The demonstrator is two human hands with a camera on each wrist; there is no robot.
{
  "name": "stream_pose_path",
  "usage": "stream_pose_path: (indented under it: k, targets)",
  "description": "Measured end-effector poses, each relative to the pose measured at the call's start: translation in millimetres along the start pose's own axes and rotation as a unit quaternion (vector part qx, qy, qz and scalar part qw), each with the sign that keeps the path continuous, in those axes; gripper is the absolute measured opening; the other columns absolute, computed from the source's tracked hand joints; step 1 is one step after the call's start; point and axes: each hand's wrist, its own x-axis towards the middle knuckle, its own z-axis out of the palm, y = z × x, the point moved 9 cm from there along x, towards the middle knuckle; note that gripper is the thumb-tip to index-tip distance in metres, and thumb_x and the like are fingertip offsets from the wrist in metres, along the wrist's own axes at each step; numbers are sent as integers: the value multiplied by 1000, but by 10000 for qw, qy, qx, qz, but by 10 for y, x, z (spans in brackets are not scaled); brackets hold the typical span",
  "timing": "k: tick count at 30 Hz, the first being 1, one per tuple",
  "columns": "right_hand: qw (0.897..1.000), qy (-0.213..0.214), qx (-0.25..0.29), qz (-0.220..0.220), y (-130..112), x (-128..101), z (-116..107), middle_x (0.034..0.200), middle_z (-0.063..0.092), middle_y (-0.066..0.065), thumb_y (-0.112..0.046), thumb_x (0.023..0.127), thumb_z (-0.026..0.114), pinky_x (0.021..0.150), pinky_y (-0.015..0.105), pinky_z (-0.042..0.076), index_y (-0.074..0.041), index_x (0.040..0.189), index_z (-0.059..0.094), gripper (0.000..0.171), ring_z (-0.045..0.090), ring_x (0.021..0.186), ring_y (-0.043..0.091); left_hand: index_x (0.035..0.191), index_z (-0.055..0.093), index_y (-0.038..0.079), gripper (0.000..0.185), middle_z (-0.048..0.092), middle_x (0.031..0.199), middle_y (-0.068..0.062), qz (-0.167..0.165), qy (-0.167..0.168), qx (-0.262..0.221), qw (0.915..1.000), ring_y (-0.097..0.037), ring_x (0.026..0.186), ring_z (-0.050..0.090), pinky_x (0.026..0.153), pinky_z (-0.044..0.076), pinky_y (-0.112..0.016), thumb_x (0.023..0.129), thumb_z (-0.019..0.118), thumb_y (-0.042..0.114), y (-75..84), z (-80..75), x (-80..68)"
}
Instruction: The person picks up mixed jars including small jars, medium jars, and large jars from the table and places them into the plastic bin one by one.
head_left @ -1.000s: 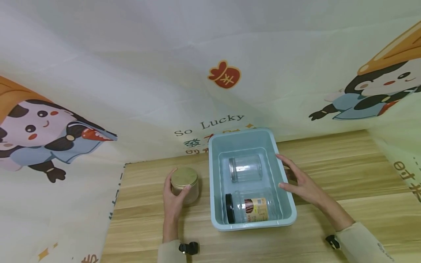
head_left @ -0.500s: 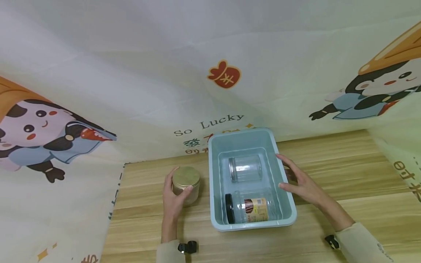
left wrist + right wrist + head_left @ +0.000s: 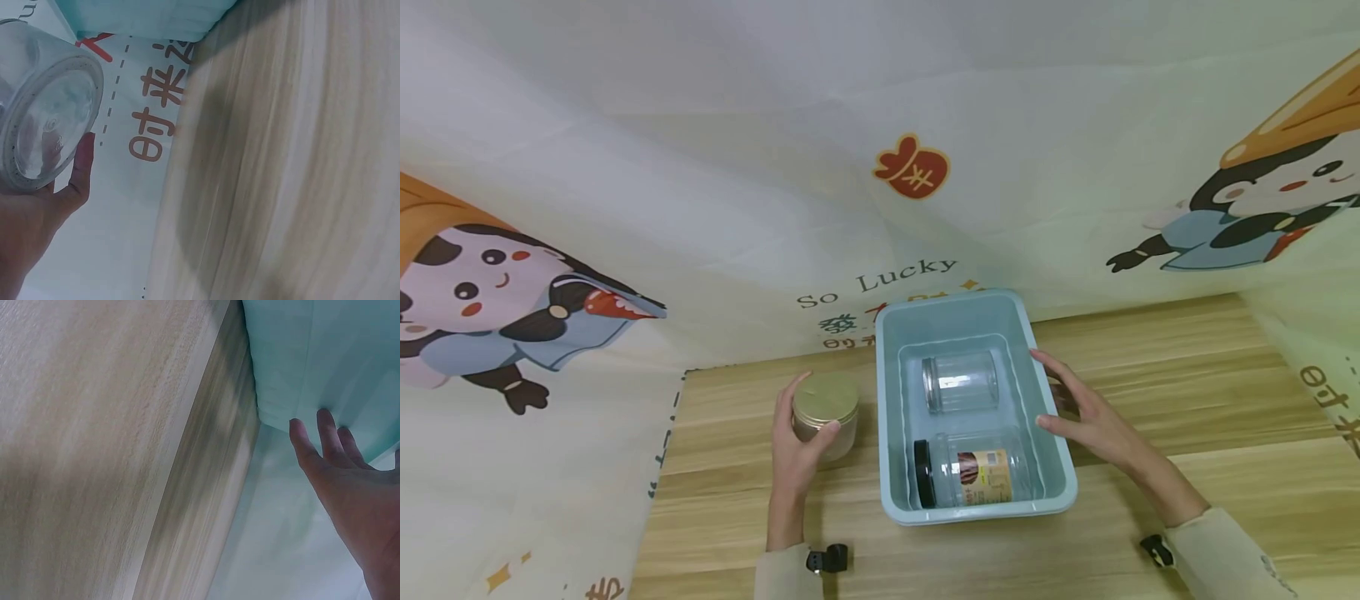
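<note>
My left hand [image 3: 794, 454] grips a clear jar [image 3: 53, 119] around its side, thumb on the near right. The jar's gold lid [image 3: 826, 397] faces up, and its round base shows in the left wrist view, lifted off the table. To the right stands a light blue plastic bin [image 3: 889, 433]. Inside it lie two clear jars on their sides: one with a silver lid [image 3: 962, 383] at the back, one with a black lid and a printed label [image 3: 985, 477] at the front. My right hand [image 3: 1093, 425] rests spread fingers [image 3: 330, 434] against the bin's outer right wall.
A wood-grain table [image 3: 715, 500] lies under everything. Behind it hangs a pale printed cloth [image 3: 737, 208] with cartoon figures and lettering, close to the bin's far end. More cloth borders the table at left and right.
The left hand's jar has shifted slightly to the right and upward in the head view. My right hand and the bin have stayed in place.
</note>
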Motion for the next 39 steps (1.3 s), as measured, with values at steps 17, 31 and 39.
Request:
stream_pose_path:
  k: [17, 31, 39]
  targets:
    - [9999, 47, 107, 3, 2, -3, -4, 158, 27, 20, -3, 94, 62, 97, 20, 40, -25, 160, 18, 82, 43, 131, 46, 141, 46, 3, 76, 55, 132, -12, 150, -149, -134, 9997, -23, 121, 49, 105, 34, -45, 72, 76, 7, 178, 52, 113]
    - [9998, 62, 186, 67, 18, -1, 8, 158, 26, 21, -4, 94, 61, 98, 19, 38, -26, 160, 18, 81, 39, 133, 47, 142, 50, 9, 75, 56, 134, -8, 579, -93, -206, 9981, -26, 122, 50, 104, 30, -54, 72, 75, 15, 287, 45, 110]
    - [9999, 64, 106, 113, 37, -14, 14, 158, 26, 21, -5, 94, 61, 98, 20, 38, -28, 160, 18, 81, 39, 134, 47, 143, 50, 9, 77, 56, 135, -8, 578, -81, 23, 9983, -25, 123, 49, 105, 29, -55, 71, 76, 18, 287, 41, 98]
